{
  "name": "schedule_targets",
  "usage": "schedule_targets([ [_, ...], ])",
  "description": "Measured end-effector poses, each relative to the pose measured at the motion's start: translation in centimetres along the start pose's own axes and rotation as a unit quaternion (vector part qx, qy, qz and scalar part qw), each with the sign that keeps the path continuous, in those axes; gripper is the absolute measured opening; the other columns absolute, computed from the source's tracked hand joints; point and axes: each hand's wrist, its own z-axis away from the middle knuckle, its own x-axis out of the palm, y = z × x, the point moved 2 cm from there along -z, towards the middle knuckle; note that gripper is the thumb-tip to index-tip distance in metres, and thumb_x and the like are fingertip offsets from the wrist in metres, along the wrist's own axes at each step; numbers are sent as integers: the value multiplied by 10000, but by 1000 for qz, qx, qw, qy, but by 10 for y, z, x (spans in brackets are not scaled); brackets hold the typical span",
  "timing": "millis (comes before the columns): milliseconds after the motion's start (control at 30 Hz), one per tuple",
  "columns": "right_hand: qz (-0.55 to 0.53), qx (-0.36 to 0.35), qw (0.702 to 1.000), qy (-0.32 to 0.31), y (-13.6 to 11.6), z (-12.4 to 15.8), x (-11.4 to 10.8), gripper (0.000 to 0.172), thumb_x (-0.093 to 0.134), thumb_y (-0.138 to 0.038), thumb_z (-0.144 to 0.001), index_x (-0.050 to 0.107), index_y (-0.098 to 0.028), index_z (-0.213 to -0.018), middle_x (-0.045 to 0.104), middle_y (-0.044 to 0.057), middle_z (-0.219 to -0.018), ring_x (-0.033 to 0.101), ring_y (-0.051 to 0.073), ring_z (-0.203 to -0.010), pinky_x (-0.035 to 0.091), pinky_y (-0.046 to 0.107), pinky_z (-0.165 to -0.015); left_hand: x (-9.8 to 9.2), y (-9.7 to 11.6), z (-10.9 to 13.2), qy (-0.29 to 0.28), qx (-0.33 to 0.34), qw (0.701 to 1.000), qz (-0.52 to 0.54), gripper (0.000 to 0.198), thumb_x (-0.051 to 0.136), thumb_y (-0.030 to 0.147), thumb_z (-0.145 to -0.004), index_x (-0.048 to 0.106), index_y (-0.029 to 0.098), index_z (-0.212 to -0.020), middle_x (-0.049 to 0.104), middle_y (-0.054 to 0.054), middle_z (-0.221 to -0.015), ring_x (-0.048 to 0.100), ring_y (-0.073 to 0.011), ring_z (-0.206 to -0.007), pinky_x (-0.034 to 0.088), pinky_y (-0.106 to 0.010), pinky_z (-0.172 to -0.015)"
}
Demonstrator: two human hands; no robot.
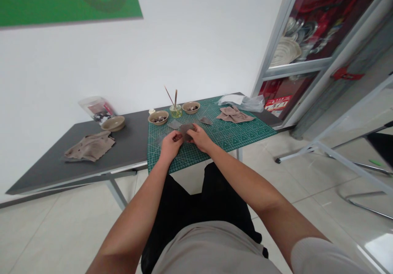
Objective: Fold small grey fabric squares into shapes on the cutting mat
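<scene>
A flat, dark grey-brown piece (186,131), thin like sandpaper or leather, is held between both hands above the green cutting mat (236,133). My left hand (171,144) pinches its left edge with closed fingers. At its right side my right hand (199,138) grips it, thumb on top. Just beyond the hands lie a small grey flat piece (175,124) and a darker flat piece (205,120). Two tan bowls, the left bowl (158,117) and the right bowl (190,107), hold small dark pieces. Between them stands a glass jar (176,111) with two thin sticks.
A brown cloth (235,114) and a clear plastic bag (253,103) lie at the mat's back right. On the dark table (130,147) to the left are another brown cloth (90,146), a tan bowl (113,123) and a plastic pouch (96,109). A white wall (190,41) stands behind.
</scene>
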Motion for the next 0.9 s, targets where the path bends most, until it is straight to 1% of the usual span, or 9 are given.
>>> schedule_targets([
  [67,-1,-4,1000,-8,4,1,2,211,522,-312,-784,493,-222,-972,636,19,-929,578,118,-693,453,204,-521,1,-2,2,-2,13,1000,-11,85,604,242,-723,624,182,-781,617,18,-700,554,-128,-659,439,-247,-646],
  [133,-16,-12,1000,-11,6,1,2,253,581,-378,-780,515,-213,-961,627,4,-867,550,106,-649,414,195,-488,0,-3,4,-8,18,1000,-23,90,608,253,-727,615,181,-780,603,22,-692,538,-124,-648,427,-244,-641],
  [267,-82,-26,996,-25,9,-1,0,404,751,-463,-665,559,-182,-883,608,-15,-770,503,88,-586,361,197,-462,-1,-2,5,-20,26,999,-28,123,636,290,-733,603,175,-765,576,35,-663,505,-112,-618,399,-231,-618],
  [333,-91,-22,995,-29,8,0,1,430,800,-447,-618,580,-174,-867,623,-11,-772,518,92,-598,371,203,-479,-2,-1,5,-13,30,999,-22,86,633,246,-722,587,176,-741,554,45,-641,488,-104,-601,381,-221,-596],
  [400,-78,-18,996,-29,7,2,2,429,823,-418,-602,604,-164,-870,645,1,-791,553,105,-636,413,214,-527,-2,0,6,4,30,999,-23,56,617,197,-707,566,176,-703,531,53,-617,474,-98,-589,365,-213,-579],
  [500,-50,-15,998,-28,5,4,5,418,832,-396,-605,633,-153,-881,673,20,-823,598,130,-709,478,249,-630,-4,0,8,29,31,999,-27,82,609,185,-706,545,175,-657,500,57,-589,454,-95,-578,350,-212,-569],
  [633,-36,-10,998,-42,4,4,6,409,829,-392,-616,656,-151,-898,699,37,-872,627,152,-781,503,282,-722,-4,-2,10,44,49,997,-37,50,581,161,-714,584,176,-666,509,48,-598,465,-105,-590,357,-222,-581],
  [767,-46,-14,998,-41,7,2,3,419,846,-373,-584,656,-152,-886,701,29,-852,631,155,-765,505,294,-728,-4,-1,9,57,91,991,-84,94,572,134,-700,577,178,-618,547,23,-641,511,-128,-648,381,-244,-624],
  [900,-56,-19,998,-33,11,1,1,427,863,-369,-548,646,-157,-849,694,21,-822,627,157,-746,504,299,-718,-3,-1,10,62,91,989,-103,106,564,138,-712,596,186,-623,588,12,-652,542,-139,-660,397,-259,-645],
])
